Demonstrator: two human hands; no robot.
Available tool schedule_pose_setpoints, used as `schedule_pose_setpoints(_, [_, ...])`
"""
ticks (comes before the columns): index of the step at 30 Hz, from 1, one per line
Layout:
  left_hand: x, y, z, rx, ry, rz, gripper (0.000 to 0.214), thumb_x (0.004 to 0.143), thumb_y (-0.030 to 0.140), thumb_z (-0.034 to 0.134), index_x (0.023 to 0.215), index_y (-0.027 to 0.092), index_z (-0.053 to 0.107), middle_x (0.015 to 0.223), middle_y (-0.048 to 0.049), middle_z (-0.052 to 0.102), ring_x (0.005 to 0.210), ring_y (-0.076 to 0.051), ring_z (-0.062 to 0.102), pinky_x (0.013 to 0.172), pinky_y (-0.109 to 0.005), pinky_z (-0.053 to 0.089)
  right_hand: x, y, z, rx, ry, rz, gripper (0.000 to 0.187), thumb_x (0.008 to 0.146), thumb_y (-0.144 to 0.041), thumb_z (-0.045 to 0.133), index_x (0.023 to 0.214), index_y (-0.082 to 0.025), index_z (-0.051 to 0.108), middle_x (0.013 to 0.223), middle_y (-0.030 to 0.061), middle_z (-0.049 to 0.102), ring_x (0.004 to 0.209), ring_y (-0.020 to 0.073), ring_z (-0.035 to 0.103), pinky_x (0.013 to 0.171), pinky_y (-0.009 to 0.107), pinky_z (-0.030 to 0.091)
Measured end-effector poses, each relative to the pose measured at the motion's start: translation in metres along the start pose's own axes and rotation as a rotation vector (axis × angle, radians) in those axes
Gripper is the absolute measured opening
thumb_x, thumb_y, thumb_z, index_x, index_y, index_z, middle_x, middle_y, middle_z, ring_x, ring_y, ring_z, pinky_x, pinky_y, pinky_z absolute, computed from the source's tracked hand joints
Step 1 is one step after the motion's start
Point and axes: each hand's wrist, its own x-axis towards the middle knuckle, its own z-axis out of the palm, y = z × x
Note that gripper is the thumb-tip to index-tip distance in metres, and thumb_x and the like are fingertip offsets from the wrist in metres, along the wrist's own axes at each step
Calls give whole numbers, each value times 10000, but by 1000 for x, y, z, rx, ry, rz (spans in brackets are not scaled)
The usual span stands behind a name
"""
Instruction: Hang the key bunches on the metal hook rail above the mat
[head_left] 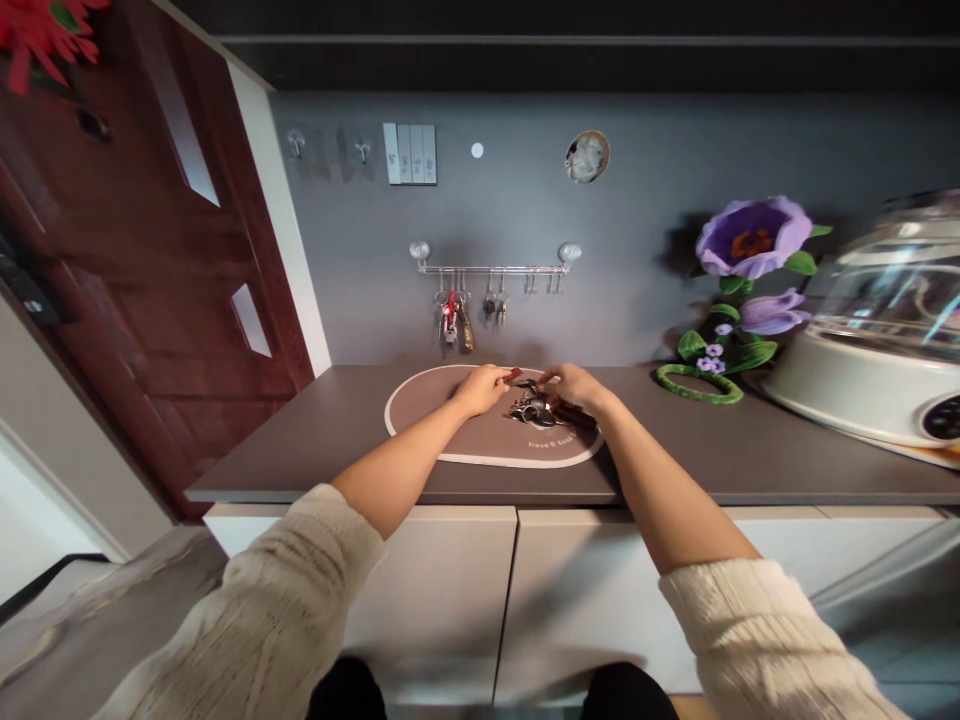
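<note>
My left hand [484, 388] is closed above the brown oval mat [427, 420], and a small dark red tag [514, 373] pokes out from its fingertips. Just to the right, my right hand [571, 386] curls downward with its fingers closed on keys. A dark key piece stretches between the two hands. Beneath them lies a pile of keys [531, 411] with metal rings and black parts, resting on the mat. The fingers of my right hand hide part of this pile.
On the wall behind, a clear hook rail [495, 269] carries several bunches of keys [452, 320]. A purple fabric flower [754, 240] and a white appliance with a transparent lid [862, 360] stand at right. A dark red door [150, 250] is at left.
</note>
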Motion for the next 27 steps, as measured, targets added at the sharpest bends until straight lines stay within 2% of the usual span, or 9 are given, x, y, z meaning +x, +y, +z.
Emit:
schedule_pose_setpoints(7, [0,0,0,20,4,16,345,767,182,510,1095,211,613,746,-19,611,693,-128,507,687,-235,395,9,0,8,-279,48,-94,227,743,-309,583,843,-129,678,503,14,583,493,103,527,523,197,360])
schedule_pose_setpoints(15, [-1,0,-1,15,2,7,379,762,172,513,1130,218,592,776,-25,611,717,-135,525,714,-246,411,14,0,13,-246,58,-115,185,723,-258,584,685,-109,686,494,12,552,489,91,489,513,197,338])
schedule_pose_setpoints(19, [-2,2,-1,35,23,-28,354,768,181,511,1108,159,605,878,-63,622,800,-150,545,788,-263,419,16,1,15,-245,63,-127,203,722,-235,573,582,-113,656,453,16,531,477,96,484,507,200,341])
schedule_pose_setpoints(27, [-3,3,0,52,33,-36,355,777,141,456,1098,120,607,970,-86,620,863,-170,558,826,-272,425,14,0,15,-312,66,-162,229,729,-209,520,561,-104,634,487,43,551,462,94,479,507,213,314])
